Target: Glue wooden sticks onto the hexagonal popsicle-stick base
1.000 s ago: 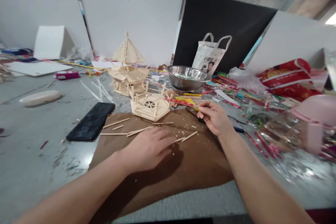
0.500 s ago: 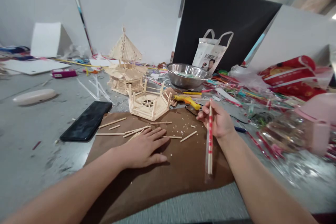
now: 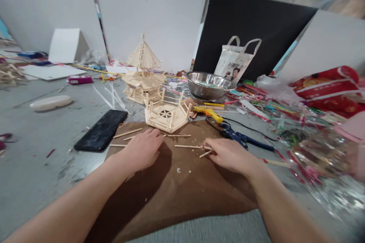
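Observation:
My left hand [image 3: 144,149] is closed, fingers curled down over the cluster of thin wooden sticks on the brown mat [image 3: 182,201]; its fingertips are partly hidden. My right hand [image 3: 229,155] is low over the mat, thumb and fingers pinched at the end of a thin wooden stick [image 3: 186,146]. A shorter stick [image 3: 205,154] pokes out beside those fingers. More loose sticks [image 3: 127,133] lie left of and behind my left hand. Just behind the mat's far edge stands a six-sided wooden stick frame with short posts [image 3: 168,117].
Behind the frame rises a stick pavilion with a pointed roof [image 3: 144,55]. A black phone [image 3: 101,131] lies left. At right are a yellow glue gun [image 3: 209,113], blue pliers-like tool [image 3: 242,138] and a wrapped chopstick pack [image 3: 276,163]. A steel bowl [image 3: 209,89] stands behind.
My right hand has let go of the wrapped chopsticks, which now lie to the right, and has come down to the sticks. My left hand has shifted left and curled its fingers. The view turned slightly.

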Available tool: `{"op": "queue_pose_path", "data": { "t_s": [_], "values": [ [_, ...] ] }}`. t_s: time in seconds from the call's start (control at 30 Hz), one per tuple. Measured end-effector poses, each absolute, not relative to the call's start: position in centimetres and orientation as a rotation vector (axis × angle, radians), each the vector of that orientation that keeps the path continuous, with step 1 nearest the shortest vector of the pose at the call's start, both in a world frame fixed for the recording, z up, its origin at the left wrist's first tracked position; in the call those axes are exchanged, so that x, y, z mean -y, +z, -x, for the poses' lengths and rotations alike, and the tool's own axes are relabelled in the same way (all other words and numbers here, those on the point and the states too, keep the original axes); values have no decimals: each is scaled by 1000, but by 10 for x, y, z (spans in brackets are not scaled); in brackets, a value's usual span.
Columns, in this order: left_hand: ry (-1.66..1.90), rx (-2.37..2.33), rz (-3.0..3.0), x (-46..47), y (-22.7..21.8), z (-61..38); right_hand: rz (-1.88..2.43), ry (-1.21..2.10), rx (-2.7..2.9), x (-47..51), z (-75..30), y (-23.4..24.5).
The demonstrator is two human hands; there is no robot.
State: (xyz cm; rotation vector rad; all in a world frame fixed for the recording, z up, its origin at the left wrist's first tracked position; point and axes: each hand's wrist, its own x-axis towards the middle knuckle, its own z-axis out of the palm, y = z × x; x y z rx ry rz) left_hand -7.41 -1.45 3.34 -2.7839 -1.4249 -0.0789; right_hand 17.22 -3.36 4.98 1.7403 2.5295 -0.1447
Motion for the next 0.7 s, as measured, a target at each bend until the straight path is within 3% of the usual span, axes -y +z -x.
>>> {"op": "queue_pose_path", "data": {
  "t_s": [0.13,0.37,0.7],
  "values": [
    [45,1579,2716,12,37,88,-1736,-56,-2387,24,-174,42],
    [184,1564,2725,6,38,99,-1593,57,-2663,22,-149,26],
    [30,1555,2766,-1,32,97,-1596,97,-2670,12,-137,18]
  ]
}}
